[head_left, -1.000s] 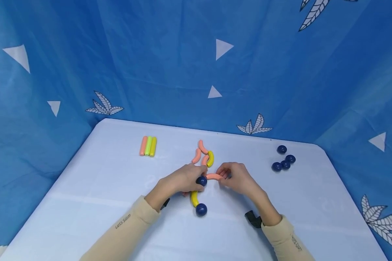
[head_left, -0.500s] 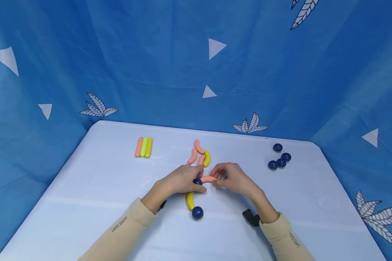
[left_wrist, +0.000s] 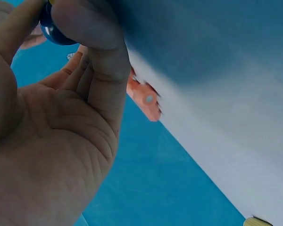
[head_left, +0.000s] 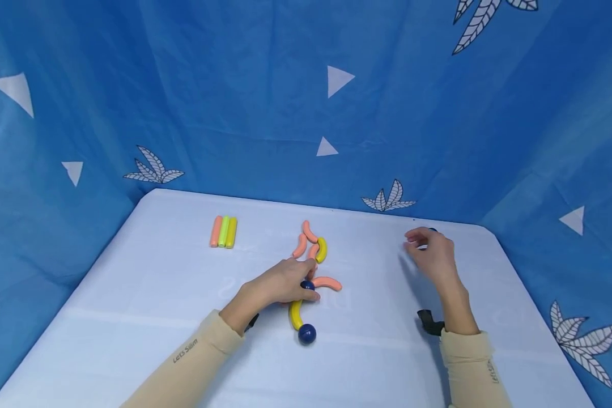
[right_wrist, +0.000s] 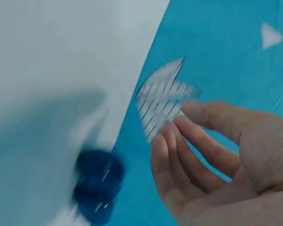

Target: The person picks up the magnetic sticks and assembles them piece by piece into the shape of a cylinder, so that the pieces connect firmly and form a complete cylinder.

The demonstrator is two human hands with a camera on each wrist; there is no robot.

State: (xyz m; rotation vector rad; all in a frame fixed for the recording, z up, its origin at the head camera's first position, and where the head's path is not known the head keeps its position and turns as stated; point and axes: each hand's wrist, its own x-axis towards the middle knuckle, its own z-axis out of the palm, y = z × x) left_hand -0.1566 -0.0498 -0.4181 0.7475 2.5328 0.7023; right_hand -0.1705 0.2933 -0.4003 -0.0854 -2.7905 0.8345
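My left hand (head_left: 284,281) holds a dark blue ball (head_left: 307,284) between thumb and fingers, low over the table. A pink curved stick (head_left: 328,283) extends to the right from that ball. Below it a yellow curved stick (head_left: 296,315) leads to a second blue ball (head_left: 307,334). In the left wrist view, the gripped ball (left_wrist: 54,32) is partly covered by the thumb. My right hand (head_left: 433,253) hovers at the right with loosely bent fingers and nothing in them. Blurred blue balls (right_wrist: 98,181) lie beside it in the right wrist view; the head view mostly hides them behind the hand.
Several pink curved sticks (head_left: 300,246) and a yellow one (head_left: 322,250) lie beyond my left hand. Straight sticks in pink, green and yellow (head_left: 232,233) stand side by side farther left. Blue patterned cloth (head_left: 265,113) rises behind the white table (head_left: 148,272).
My right hand has let go of the pink curved stick and moved right, toward the loose blue balls. My left hand keeps its grip on the ball.
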